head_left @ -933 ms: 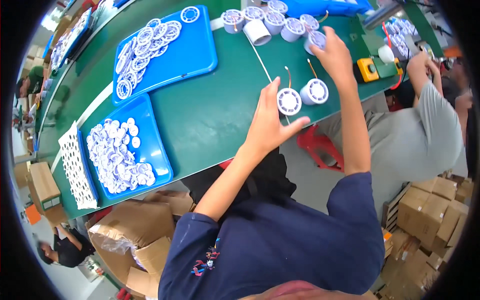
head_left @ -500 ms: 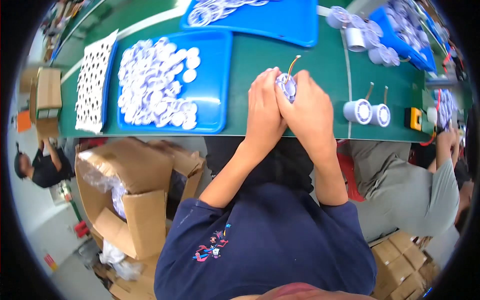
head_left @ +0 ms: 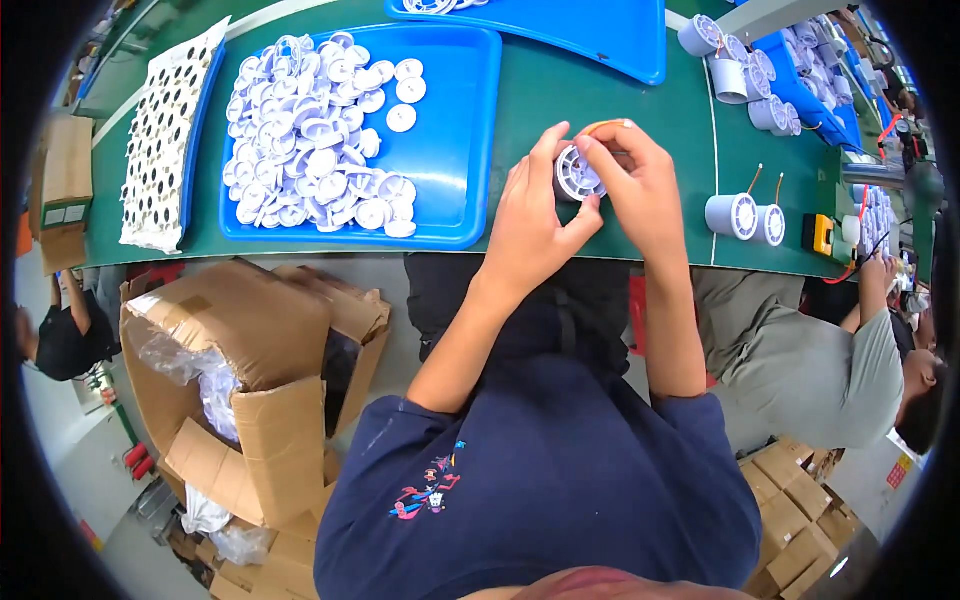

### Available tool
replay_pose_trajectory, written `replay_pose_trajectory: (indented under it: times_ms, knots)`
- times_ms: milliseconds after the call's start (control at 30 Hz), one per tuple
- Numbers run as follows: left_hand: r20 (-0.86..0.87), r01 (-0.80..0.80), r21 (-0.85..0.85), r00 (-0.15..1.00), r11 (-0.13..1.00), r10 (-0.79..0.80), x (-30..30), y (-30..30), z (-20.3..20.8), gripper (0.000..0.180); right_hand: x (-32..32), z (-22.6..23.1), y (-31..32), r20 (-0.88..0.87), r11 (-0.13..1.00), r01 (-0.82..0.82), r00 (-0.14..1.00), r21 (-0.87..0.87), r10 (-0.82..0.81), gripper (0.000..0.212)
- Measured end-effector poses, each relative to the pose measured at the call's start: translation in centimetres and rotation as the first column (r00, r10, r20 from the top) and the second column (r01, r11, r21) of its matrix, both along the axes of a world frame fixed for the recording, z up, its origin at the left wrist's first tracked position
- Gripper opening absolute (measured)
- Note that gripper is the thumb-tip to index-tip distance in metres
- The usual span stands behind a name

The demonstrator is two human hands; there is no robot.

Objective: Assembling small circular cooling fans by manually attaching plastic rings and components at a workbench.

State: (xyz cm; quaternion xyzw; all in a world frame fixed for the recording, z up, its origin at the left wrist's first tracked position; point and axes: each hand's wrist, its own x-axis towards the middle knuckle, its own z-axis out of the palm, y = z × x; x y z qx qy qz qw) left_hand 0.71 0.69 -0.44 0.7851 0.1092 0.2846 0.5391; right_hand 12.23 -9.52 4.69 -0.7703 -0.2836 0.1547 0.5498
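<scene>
Over the green table (head_left: 545, 90), I hold a white cylindrical housing (head_left: 578, 176) between both hands, its spoked round end turned up toward me. My left hand (head_left: 536, 212) is closed around the housing's left and lower side, thumb at its near edge. My right hand (head_left: 640, 190) grips the right side, thumb on the spoked end. A yellowish wire with a white plug (head_left: 627, 124) sticks out at the far side by my right fingers. Part of the housing is hidden by my hands. Two similar white housings (head_left: 731, 216) with upright wires lie to the right.
A blue tray (head_left: 450, 130) of white round caps (head_left: 320, 165) lies left, beside a black-spotted white sheet (head_left: 165, 140). Another blue tray (head_left: 590, 35) is at the back. More housings (head_left: 730, 80) stand far right. An open carton (head_left: 280, 440) is below; a person in grey (head_left: 820, 370) sits at right.
My hands have opened slightly around the housing and turned it, so its spoked end shows more. The wire now bends toward the right. The whole view has shifted a little.
</scene>
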Motion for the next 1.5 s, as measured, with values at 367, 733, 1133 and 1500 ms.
replay_pose_trajectory:
  times_ms: [367, 733, 1133, 1500]
  knots:
    - [-0.022, -0.023, 0.056, 0.999, 0.998, 0.024, -0.1, -0.1, 0.4, 0.057, 2.3, 1.7, 10.5, 0.773, 0.953, -0.225, 0.562, -0.202, 0.296, 0.023]
    - [-0.05, 0.15, 0.134, 0.988, 0.98, -0.145, 0.8, 1.2, -0.3, 0.063, -1.3, -2.2, 17.3, 0.724, 0.726, -0.272, 0.125, -0.632, 0.678, 0.028]
    - [-0.073, 0.153, -0.173, 0.983, 0.973, -0.167, 0.5, 1.5, -0.7, 0.059, 0.2, 1.6, 9.9, 0.867, 0.893, -0.215, 0.234, -0.396, 0.441, 0.025]
    - [-0.017, -0.001, 0.225, 1.0, 0.974, 0.004, 1.2, 0.6, 0.1, 0.07, -2.2, 0.5, -3.1, 0.481, 0.998, -0.017, 0.875, -0.065, 0.046, 0.023]
